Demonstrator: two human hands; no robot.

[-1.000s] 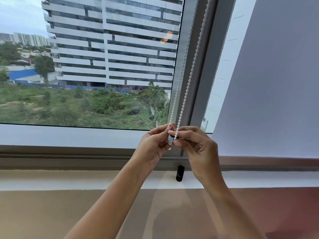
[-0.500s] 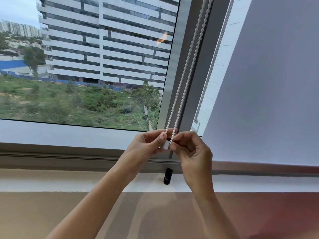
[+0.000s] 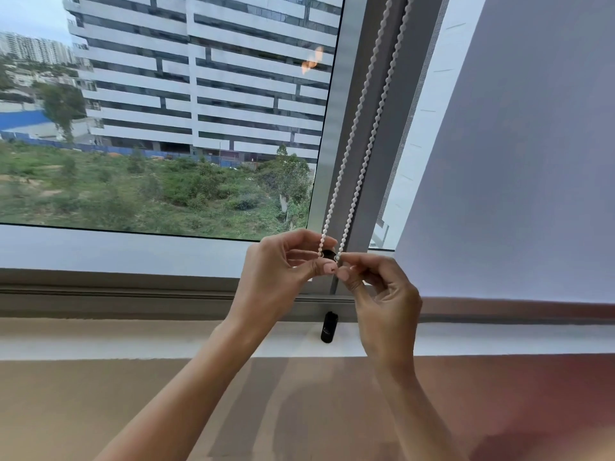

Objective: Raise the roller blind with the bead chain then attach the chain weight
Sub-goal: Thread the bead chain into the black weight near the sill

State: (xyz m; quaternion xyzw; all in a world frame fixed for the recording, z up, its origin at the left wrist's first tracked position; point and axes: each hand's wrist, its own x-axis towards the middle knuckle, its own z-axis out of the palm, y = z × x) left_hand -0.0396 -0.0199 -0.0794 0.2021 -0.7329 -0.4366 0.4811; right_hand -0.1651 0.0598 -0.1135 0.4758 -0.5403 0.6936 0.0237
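A white bead chain (image 3: 361, 111) hangs in two strands down the grey window post. My left hand (image 3: 283, 264) pinches the lower end of the left strand. My right hand (image 3: 379, 287) pinches the lower end of the right strand between thumb and forefinger. A small dark piece (image 3: 330, 253), seemingly the chain weight, sits between the fingertips of both hands where the strands end; most of it is hidden. The pale roller blind (image 3: 519, 161) covers the right window, its bottom edge near the sill.
A small black capsule-shaped object (image 3: 328, 327) lies on the white window sill (image 3: 133, 341) below my hands. The left pane (image 3: 166, 128) shows a tall building and green ground outside. A beige wall (image 3: 100, 410) runs under the sill.
The two strand ends have spread slightly apart between my fingertips, and a dark piece now shows where a pale piece was. Both hands stay at the chain's bottom.
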